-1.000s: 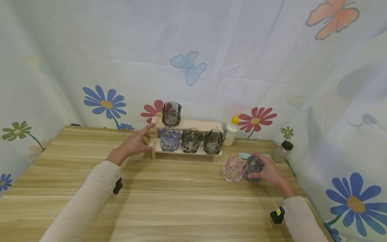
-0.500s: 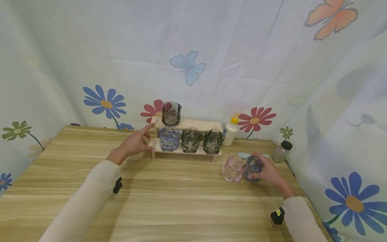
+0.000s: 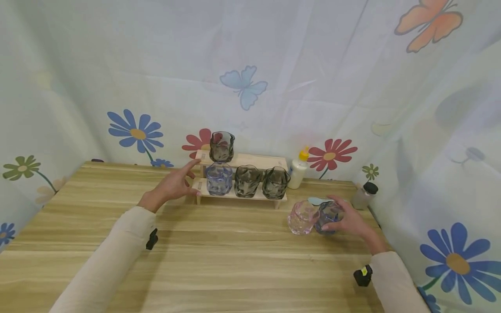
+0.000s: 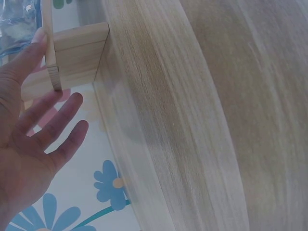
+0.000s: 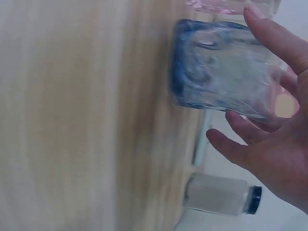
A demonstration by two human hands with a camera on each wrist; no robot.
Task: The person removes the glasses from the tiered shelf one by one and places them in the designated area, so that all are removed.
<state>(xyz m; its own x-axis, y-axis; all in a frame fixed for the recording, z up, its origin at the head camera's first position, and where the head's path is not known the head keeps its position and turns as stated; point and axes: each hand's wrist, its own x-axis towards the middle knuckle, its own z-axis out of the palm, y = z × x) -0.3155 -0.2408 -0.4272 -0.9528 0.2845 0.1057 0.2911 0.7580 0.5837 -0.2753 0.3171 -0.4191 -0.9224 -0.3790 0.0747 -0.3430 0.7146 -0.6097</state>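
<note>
on my head feed, the right hand [image 3: 350,220] has its fingers curled round a blue glass [image 3: 325,214], thumb on the near side. the glass stands upright on the table [image 3: 235,265], mouth up, long axis vertical; its wall is dimpled and see-through, its base thick and darker. just beside it a pink glass [image 3: 301,219] with similarly wavy walls also stands mouth up; i can't tell whether the two touch. i see the left hand [image 3: 170,185] at the end of a wooden stand [image 3: 260,161], thumb at the lower plank, forefinger at the upper, its fingers well apart. the stand is pale, two-tiered, its long axis running left to right. up top sits one smoky glass [image 3: 222,148]; below, a lavender glass [image 3: 219,182] and two smoky glasses [image 3: 246,184], all upright. the table has streaky wood grain.
</note>
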